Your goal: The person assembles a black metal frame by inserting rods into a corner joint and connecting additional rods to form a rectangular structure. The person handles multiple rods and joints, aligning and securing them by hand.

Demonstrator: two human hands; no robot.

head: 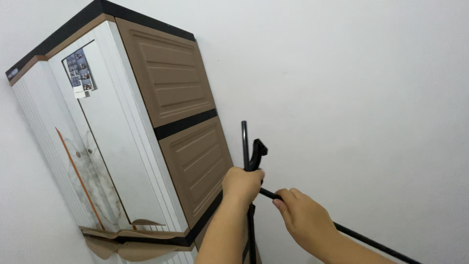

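Hands low in the frame, both closed on black rods. Right hand (305,215) wrapped around slanting rod (371,243), running from the lower right up toward the left fist. Left hand (242,185) clenched on upright rod (244,142), black bracket (257,152) sticking out just above the knuckles. Behind, brown and white cabinet (146,127) against white wall (342,73); torn cardboard (122,239) along its bottom edge.
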